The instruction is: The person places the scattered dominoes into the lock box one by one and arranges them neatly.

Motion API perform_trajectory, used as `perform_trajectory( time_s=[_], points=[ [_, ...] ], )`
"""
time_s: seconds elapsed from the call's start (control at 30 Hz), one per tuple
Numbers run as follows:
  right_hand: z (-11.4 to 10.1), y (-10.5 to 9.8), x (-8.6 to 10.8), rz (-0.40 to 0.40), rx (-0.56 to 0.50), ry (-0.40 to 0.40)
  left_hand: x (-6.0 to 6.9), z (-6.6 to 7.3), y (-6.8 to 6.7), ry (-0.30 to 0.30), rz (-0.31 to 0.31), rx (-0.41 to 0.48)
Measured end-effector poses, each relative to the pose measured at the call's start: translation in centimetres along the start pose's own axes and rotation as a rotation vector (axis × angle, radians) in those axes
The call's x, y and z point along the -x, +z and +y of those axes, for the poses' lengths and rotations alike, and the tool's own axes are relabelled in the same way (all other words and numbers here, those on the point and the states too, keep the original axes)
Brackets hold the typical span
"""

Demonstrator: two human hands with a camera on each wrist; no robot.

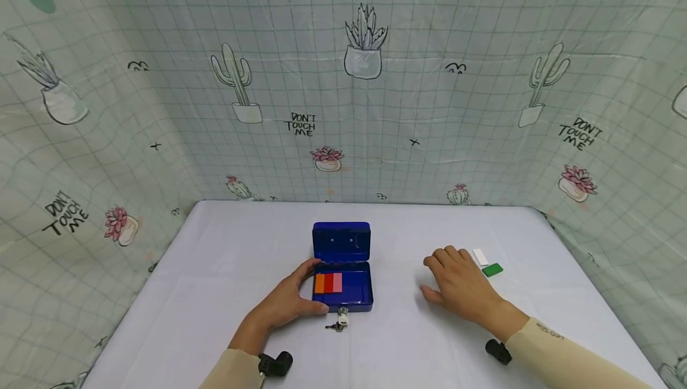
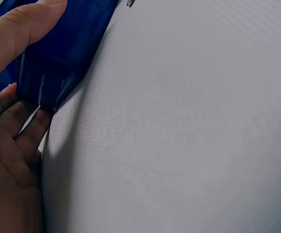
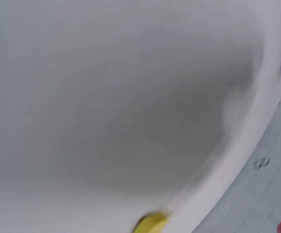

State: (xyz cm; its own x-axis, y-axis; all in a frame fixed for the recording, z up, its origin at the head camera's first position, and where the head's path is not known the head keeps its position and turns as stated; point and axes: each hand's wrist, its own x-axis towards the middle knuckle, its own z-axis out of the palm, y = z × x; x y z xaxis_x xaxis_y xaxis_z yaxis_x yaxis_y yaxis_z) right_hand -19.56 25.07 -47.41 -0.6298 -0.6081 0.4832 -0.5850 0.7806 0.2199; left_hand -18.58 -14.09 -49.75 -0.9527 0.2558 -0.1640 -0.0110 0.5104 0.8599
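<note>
A small blue cash box [image 1: 358,300] stands on the table with its lid [image 1: 342,241] raised. Inside, along the left, lie an orange block [image 1: 319,283], a red block [image 1: 329,283] and a pink block [image 1: 337,282], side by side. My left hand [image 1: 290,300] grips the box's left end, thumb at the front and fingers behind. To the right, my right hand [image 1: 456,281] hovers with loosely bent fingers, no object visible in its grasp. Beside it lie a white block [image 1: 480,257] and a green block [image 1: 492,269]. A yellow piece [image 3: 152,223] shows in the right wrist view.
A small key bunch [image 1: 337,327] hangs at the lock [image 1: 343,314] on the box's front. White cloth covers the table [image 1: 231,246]. Behind and at both sides hangs a patterned curtain [image 1: 290,31]. Each wrist carries a black camera, such as the left one [image 1: 276,364].
</note>
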Motion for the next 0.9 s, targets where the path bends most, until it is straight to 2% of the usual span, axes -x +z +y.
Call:
perform_trajectory(
  time_s=[0.43,0.63,0.9],
  points=[
    [4.4,-1.5,6.0,-0.060,0.061,0.118,0.1,0.1,0.1,-0.015,0.007,0.004],
    [5.4,-1.6,7.5,-0.103,0.082,0.173,0.1,0.2,0.1,-0.014,0.013,-0.017],
    [5.9,-1.2,8.4,-0.150,0.107,0.168,0.1,0.2,0.0,-0.003,0.005,-0.014]
  ],
)
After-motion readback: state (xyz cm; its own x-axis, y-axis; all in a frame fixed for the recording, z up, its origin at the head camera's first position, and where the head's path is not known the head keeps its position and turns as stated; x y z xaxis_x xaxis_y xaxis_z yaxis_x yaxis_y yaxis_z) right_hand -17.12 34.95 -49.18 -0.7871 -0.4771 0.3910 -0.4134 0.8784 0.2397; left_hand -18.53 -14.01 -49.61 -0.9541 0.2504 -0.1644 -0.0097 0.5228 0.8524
